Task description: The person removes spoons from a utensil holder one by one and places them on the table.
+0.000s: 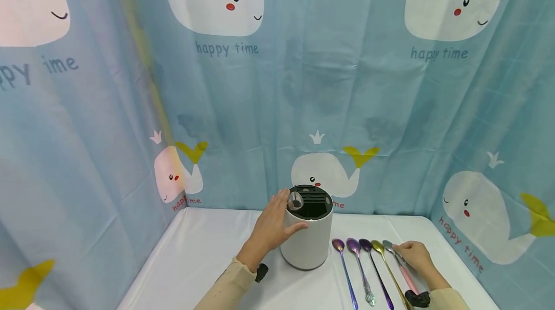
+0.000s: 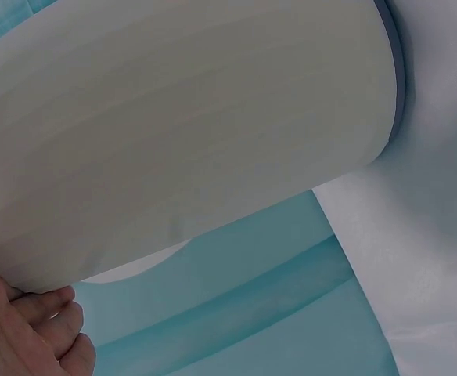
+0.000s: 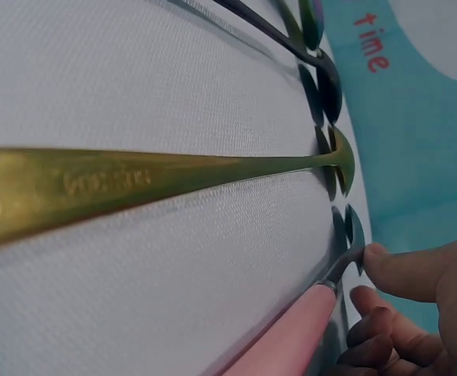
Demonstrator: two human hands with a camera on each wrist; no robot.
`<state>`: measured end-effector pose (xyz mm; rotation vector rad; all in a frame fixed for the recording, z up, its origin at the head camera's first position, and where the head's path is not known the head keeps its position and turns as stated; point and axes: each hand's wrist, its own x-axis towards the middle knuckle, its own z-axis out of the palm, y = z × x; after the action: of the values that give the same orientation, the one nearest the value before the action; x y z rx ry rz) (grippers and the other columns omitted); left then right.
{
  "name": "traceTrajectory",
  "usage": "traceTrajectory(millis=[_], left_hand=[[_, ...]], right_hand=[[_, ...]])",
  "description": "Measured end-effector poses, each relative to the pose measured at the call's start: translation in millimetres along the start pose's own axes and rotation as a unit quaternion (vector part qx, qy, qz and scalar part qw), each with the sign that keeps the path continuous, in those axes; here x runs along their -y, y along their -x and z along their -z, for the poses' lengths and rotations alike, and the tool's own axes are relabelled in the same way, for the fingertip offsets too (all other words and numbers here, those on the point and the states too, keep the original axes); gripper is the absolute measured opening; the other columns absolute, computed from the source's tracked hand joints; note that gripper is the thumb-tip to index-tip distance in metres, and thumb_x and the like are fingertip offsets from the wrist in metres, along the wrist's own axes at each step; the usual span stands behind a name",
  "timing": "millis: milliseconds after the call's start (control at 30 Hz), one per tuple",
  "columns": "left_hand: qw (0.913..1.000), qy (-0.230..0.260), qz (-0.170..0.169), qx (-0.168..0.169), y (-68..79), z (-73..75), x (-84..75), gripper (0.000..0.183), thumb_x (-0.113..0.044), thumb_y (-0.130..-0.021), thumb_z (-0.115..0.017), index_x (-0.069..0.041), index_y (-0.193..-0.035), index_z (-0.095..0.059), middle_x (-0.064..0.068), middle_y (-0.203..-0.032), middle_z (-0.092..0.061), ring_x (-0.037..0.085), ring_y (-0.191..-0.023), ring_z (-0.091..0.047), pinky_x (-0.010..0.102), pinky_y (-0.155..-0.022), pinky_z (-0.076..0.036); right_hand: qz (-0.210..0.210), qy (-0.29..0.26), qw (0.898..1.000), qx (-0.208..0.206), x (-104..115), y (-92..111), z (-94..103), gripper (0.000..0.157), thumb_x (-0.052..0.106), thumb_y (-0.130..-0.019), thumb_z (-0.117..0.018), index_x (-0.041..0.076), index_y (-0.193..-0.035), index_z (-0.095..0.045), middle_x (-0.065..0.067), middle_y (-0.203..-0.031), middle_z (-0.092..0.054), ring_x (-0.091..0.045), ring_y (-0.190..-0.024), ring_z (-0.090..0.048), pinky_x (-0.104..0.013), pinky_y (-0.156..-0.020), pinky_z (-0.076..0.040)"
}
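A white cylindrical utensil holder (image 1: 306, 247) with a black slotted top stands on the table. One silver spoon (image 1: 296, 200) sits in it, bowl up. My left hand (image 1: 272, 223) holds the holder's upper left side, the thumb across its front; fingers (image 2: 55, 317) show at its edge in the left wrist view. To the right, my right hand (image 1: 416, 258) pinches a pink-handled spoon (image 1: 407, 275) near its silver bowl. In the right wrist view the thumb (image 3: 404, 270) meets the back of that bowl, and the other fingers curl below.
Left of the pink-handled spoon lie a gold spoon (image 1: 392, 271), a dark purple spoon (image 1: 379, 271), a purple spoon with an ornate handle (image 1: 361, 266) and a blue-purple spoon (image 1: 347, 271), side by side. A blue whale-print curtain (image 1: 321, 93) hangs behind the white table (image 1: 173, 271).
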<state>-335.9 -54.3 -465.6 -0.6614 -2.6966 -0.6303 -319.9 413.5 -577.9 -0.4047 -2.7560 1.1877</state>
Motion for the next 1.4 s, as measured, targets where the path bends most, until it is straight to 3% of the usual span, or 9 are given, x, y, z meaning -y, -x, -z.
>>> traceTrajectory(millis=[267, 600, 800, 1033, 1400], left_hand=[[1.0000, -0.007, -0.004, 0.002, -0.9, -1.6, 1.2, 0.119, -0.087, -0.091, -0.054, -0.007, -0.172, -0.019, 0.009, -0.178, -0.023, 0.029, -0.165, -0.021, 0.046, -0.135, -0.021], [0.9999, -0.008, -0.009, 0.000, 0.8, -2.3, 1.7, 0.119, -0.087, -0.091, -0.055, -0.008, -0.172, -0.019, 0.010, -0.178, -0.024, 0.030, -0.164, -0.023, 0.048, -0.135, -0.022], [0.9998, -0.009, -0.015, -0.011, 1.1, -2.6, 1.8, 0.117, -0.085, -0.092, -0.056, -0.006, -0.171, -0.022, 0.012, -0.177, -0.027, 0.031, -0.163, -0.025, 0.050, -0.134, -0.026], [0.9998, -0.008, -0.012, -0.013, 0.0, -1.0, 0.8, 0.117, -0.085, -0.092, -0.057, -0.005, -0.171, -0.023, 0.011, -0.177, -0.027, 0.030, -0.164, -0.024, 0.051, -0.134, -0.025], [0.9997, -0.016, -0.013, -0.013, 0.6, -2.2, 1.3, 0.116, -0.083, -0.092, -0.057, -0.006, -0.172, -0.021, 0.011, -0.177, -0.027, 0.030, -0.164, -0.025, 0.047, -0.134, -0.024]], right_hand=[[0.038, 0.020, 0.999, -0.034, 11.3, -6.3, 1.1, 0.038, 0.026, -0.103, -0.069, -0.012, -0.102, -0.066, -0.019, -0.089, -0.067, -0.029, -0.080, -0.062, -0.036, -0.063, -0.049], [0.146, -0.034, 0.987, -0.063, 74.0, -3.2, -1.6, 0.029, 0.020, -0.103, -0.074, -0.008, -0.109, -0.073, -0.003, -0.075, -0.060, -0.014, -0.066, -0.051, -0.027, -0.057, -0.044], [0.233, -0.089, 0.968, -0.039, 125.9, 5.9, -1.9, 0.027, 0.020, -0.106, -0.071, -0.004, -0.116, -0.075, -0.008, -0.090, -0.069, -0.009, -0.075, -0.058, -0.024, -0.065, -0.051], [0.305, -0.159, 0.939, -0.006, 179.6, 17.5, -10.7, 0.018, 0.014, -0.104, -0.074, -0.001, -0.114, -0.076, -0.004, -0.087, -0.068, -0.011, -0.071, -0.057, -0.023, -0.061, -0.050], [0.368, -0.180, 0.912, 0.033, 225.6, 35.3, -25.3, 0.015, 0.010, -0.102, -0.075, 0.003, -0.115, -0.077, -0.010, -0.088, -0.070, -0.014, -0.072, -0.060, -0.024, -0.063, -0.052]])
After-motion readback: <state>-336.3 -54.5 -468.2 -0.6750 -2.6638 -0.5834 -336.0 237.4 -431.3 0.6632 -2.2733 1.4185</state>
